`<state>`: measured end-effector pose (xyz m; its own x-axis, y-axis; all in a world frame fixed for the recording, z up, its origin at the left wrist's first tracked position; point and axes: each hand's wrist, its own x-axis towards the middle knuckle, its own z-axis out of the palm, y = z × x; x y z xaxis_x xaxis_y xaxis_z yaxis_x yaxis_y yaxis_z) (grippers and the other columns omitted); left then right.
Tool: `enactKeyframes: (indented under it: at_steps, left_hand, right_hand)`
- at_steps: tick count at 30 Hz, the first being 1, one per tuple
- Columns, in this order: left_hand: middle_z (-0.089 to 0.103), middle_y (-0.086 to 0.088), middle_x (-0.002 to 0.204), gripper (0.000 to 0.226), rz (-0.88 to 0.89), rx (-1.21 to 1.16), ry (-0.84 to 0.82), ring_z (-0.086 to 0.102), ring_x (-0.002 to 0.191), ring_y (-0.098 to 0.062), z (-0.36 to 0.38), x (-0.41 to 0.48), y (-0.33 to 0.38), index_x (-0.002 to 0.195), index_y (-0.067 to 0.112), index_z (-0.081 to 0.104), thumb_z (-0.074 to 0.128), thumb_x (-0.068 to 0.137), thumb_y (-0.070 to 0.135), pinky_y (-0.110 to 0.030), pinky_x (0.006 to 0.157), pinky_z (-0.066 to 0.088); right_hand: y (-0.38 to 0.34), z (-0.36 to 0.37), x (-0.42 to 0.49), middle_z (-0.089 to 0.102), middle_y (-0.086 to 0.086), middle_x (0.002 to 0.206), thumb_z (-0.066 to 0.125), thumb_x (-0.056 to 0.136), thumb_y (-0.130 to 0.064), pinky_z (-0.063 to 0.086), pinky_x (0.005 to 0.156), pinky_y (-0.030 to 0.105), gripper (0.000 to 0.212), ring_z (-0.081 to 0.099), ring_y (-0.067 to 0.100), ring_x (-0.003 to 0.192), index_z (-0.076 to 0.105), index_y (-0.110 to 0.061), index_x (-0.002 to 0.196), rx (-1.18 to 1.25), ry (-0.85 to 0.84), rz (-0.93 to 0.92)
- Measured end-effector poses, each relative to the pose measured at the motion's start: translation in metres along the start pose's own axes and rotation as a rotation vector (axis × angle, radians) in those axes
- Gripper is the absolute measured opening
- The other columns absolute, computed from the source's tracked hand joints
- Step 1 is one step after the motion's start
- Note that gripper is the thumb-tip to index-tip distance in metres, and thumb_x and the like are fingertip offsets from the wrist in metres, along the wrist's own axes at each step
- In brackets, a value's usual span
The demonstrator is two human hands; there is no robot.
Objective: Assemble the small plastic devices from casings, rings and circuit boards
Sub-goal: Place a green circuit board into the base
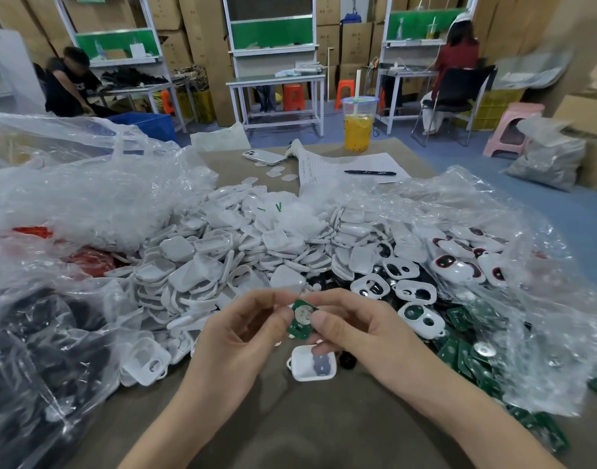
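Observation:
A small green circuit board (pixel 300 320) with a round silver disc on it is pinched between my left hand (pixel 238 336) and my right hand (pixel 358 333), above the table's near middle. Just below it, on the brown table top (pixel 290 418), lies an open white casing (pixel 313 363) with a grey insert inside. A black ring (pixel 347 360) lies beside that casing, under my right hand. Behind my hands spreads a big heap of white casings (pixel 243 252). More green circuit boards (pixel 466 353) lie in plastic at the right.
Crumpled clear plastic bags cover the left side (pixel 70 204) and right side (pixel 493 231). White casings with dark openings (pixel 415 289) lie right of centre. Farther back stand a cup of orange drink (pixel 358 125), a phone (pixel 264 156), and paper with a pen (pixel 370 171). Two people sit at distant benches.

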<state>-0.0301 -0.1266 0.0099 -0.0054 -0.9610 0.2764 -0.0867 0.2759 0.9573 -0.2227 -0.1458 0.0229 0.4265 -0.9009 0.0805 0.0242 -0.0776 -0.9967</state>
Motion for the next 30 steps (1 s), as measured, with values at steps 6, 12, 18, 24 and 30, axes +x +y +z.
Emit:
enactKeyframes:
  at_steps: [6, 12, 18, 24, 30]
  left_hand:
    - [0.074, 0.004, 0.094, 0.011, 0.112, 0.183, 0.06, 0.07, 0.084, -0.01, 0.0037, -0.0033, 0.0008, 0.095, 0.034, 0.077, 0.071, 0.085, 0.032, -0.015, 0.075, 0.05]
    - [0.06, 0.017, 0.114, 0.032, 0.46, 0.619, -0.007, 0.065, 0.099, -0.004, -0.0017, -0.0077, 0.0008, 0.119, 0.029, 0.068, 0.07, 0.088, 0.037, -0.009, 0.085, 0.043]
    - [0.058, 0.017, 0.115, 0.034, 0.489, 0.736, -0.044, 0.063, 0.103, -0.006, -0.0059, -0.0088, 0.0034, 0.121, 0.025, 0.068, 0.063, 0.093, 0.042, -0.014, 0.087, 0.046]
    - [0.063, 0.008, 0.109, 0.035, 0.533, 0.778, -0.034, 0.065, 0.099, -0.011, -0.0037, -0.0085, 0.0054, 0.117, 0.016, 0.071, 0.062, 0.092, 0.038, -0.025, 0.085, 0.05]
    - [0.064, 0.005, 0.106, 0.036, 0.552, 0.793, -0.049, 0.065, 0.096, -0.015, -0.0051, -0.009, 0.0055, 0.118, 0.015, 0.072, 0.062, 0.094, 0.039, -0.03, 0.081, 0.052]
  right_hand:
    - [0.0074, -0.0042, 0.0041, 0.078, 0.006, 0.09, 0.073, 0.086, -0.036, 0.058, 0.081, 0.023, 0.015, 0.075, 0.018, 0.086, 0.077, -0.027, 0.097, 0.024, 0.06, 0.045]
    - [0.0059, -0.0034, 0.002, 0.077, 0.007, 0.092, 0.079, 0.08, -0.036, 0.057, 0.076, 0.019, 0.016, 0.075, 0.016, 0.085, 0.077, -0.024, 0.09, 0.188, 0.036, 0.069]
    - [0.0044, -0.0037, 0.0018, 0.076, 0.008, 0.091, 0.081, 0.081, -0.036, 0.057, 0.077, 0.019, 0.021, 0.074, 0.025, 0.096, 0.078, -0.019, 0.093, 0.342, -0.027, 0.137]
    - [0.0049, -0.0031, 0.0043, 0.077, 0.017, 0.097, 0.077, 0.086, -0.039, 0.057, 0.078, 0.02, 0.025, 0.076, 0.022, 0.092, 0.079, -0.018, 0.099, 0.388, -0.089, 0.156]
    - [0.0061, -0.0042, 0.0043, 0.077, 0.015, 0.094, 0.077, 0.083, -0.036, 0.058, 0.075, 0.02, 0.022, 0.076, 0.02, 0.086, 0.079, -0.017, 0.095, 0.351, -0.055, 0.156]
